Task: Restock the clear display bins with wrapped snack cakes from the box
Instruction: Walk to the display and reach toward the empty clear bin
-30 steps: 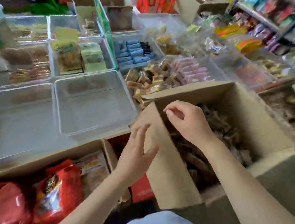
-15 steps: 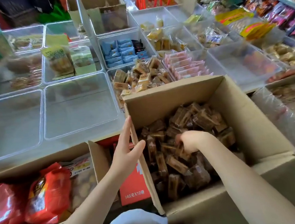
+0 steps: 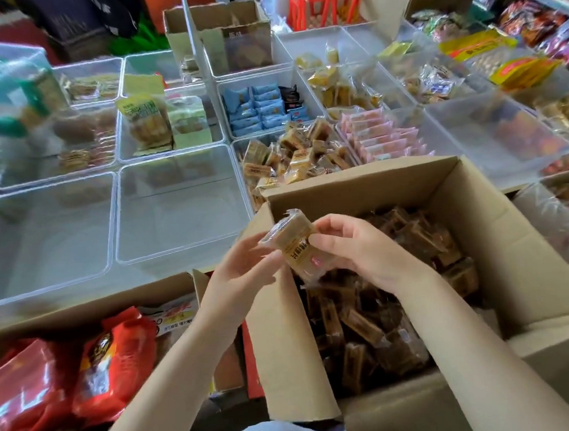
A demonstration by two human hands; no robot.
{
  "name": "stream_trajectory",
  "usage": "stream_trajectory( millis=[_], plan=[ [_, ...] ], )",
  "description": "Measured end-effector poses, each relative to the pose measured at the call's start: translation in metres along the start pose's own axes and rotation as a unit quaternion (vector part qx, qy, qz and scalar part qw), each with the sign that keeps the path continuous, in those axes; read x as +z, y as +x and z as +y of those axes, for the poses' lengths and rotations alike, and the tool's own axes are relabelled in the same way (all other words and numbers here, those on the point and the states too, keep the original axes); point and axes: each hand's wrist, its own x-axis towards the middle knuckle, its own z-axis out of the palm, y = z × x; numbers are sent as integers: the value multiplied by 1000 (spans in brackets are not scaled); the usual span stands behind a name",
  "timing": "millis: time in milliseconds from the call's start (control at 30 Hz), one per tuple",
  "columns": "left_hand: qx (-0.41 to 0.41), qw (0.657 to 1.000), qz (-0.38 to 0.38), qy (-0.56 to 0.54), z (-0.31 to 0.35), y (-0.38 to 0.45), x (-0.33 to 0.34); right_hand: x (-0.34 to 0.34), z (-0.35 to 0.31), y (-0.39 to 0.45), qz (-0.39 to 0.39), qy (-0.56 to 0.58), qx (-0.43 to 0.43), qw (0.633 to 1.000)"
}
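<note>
Grid of clear plastic display bins (image 3: 179, 204) fills the far half of the view; nearest two on the left show bare bottoms, far-left ones smeared by blur, contents unreadable. One bin just beyond the box holds a heap of tan wrapped snack cakes (image 3: 292, 159); beside it a bin of pink flat packets (image 3: 383, 138); behind those, blue packets (image 3: 260, 107). Shelf at upper right is blurred, labels not legible.

Open brown cardboard box (image 3: 501, 230) sits front right, its near edge cut off by the frame. Inside, a dark jumble of brown wrapped cakes (image 3: 372, 328), in shadow, count not possible. Left flap stands up between the forearms and hides part of the load.

Second cardboard carton (image 3: 77, 302) front left, with red foil snack bags (image 3: 113, 361); lower edge cut off.

Left hand (image 3: 243, 270) and right hand (image 3: 352, 254) meet above the box's left rim, both clamped on one clear-wrapped tan snack cake (image 3: 297, 245) with dark print on its label. Left fingertips pinch the wrapper's far end; right thumb and fingers curl round the near end. Cake is tilted, clear of the cakes below.
</note>
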Motion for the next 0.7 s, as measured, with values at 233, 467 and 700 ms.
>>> stream_trajectory(
  millis=[233,467,700],
  plan=[
    [29,993,93,-69,8,-17,-86,91,-15,37,-40,-127,-52,990],
    [141,822,163,528,-25,-12,-253,202,-11,119,-32,-359,-157,919],
    [80,768,175,611,-61,40,-443,364,35,246,-109,-497,-145,849]
  ],
)
